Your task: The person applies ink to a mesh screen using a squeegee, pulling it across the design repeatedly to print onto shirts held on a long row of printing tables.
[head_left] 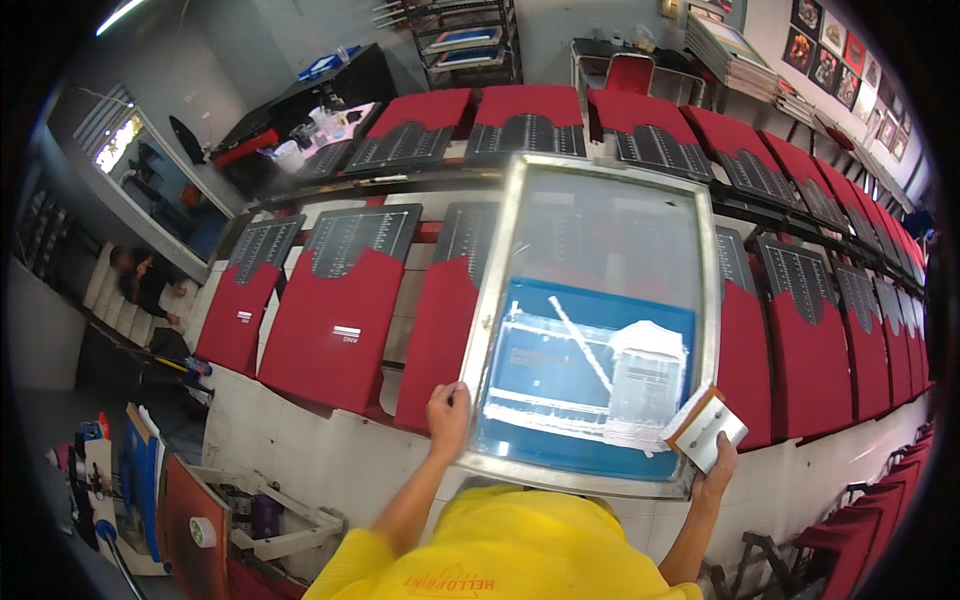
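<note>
A large silver-framed printing screen point(600, 230) is held tilted in front of me, with clear mesh in its far part and a blue stencil point(550, 370) in the near part. White ink point(648, 375) is smeared over the stencil, thickest on the right. My left hand point(449, 415) is closed on the screen's left frame edge, near the lower corner. In my right hand point(716, 472) is a squeegee point(707, 430) with a metal holder and an orange-brown edge, at the screen's lower right corner. White ink coats its blade side.
Two long rows of dark printing boards carry red garments point(335, 310); some nearer ones bear a small white print. Cups and a white tub point(289, 157) stand at the back left. Stacked screens point(735, 55) lie at the back right. Someone point(150, 285) sits low at the far left.
</note>
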Motion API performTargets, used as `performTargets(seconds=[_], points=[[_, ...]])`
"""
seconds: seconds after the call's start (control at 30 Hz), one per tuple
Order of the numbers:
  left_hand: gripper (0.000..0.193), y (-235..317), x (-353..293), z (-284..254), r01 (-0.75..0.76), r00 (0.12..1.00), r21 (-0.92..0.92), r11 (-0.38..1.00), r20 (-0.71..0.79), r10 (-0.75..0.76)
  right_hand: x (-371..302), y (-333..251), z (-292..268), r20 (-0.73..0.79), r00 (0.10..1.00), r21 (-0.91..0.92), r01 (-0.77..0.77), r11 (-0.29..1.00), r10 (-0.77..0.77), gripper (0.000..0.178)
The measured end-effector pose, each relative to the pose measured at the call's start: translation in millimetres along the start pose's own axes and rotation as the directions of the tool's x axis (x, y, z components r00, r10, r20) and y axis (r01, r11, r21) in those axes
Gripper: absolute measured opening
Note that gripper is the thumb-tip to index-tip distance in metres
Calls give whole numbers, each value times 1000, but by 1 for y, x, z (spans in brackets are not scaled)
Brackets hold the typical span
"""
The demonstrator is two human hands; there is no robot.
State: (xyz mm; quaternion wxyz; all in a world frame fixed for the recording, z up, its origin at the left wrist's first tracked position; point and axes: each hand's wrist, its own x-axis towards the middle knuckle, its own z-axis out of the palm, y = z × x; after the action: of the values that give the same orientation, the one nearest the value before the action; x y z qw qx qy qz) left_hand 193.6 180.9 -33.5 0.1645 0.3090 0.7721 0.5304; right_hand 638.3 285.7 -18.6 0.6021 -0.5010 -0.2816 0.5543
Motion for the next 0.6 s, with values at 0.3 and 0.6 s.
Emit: performTargets(seconds=[0.3, 0.6], points=[[42, -61, -5, -75, 177, 975, 23, 984, -139, -172, -12, 40, 73, 154, 974, -120, -149, 982, 166, 43], [49, -65, 30, -99, 241, 969, 46, 969, -70, -237, -30, 63, 103, 156, 975, -67, -148, 987, 157, 39]])
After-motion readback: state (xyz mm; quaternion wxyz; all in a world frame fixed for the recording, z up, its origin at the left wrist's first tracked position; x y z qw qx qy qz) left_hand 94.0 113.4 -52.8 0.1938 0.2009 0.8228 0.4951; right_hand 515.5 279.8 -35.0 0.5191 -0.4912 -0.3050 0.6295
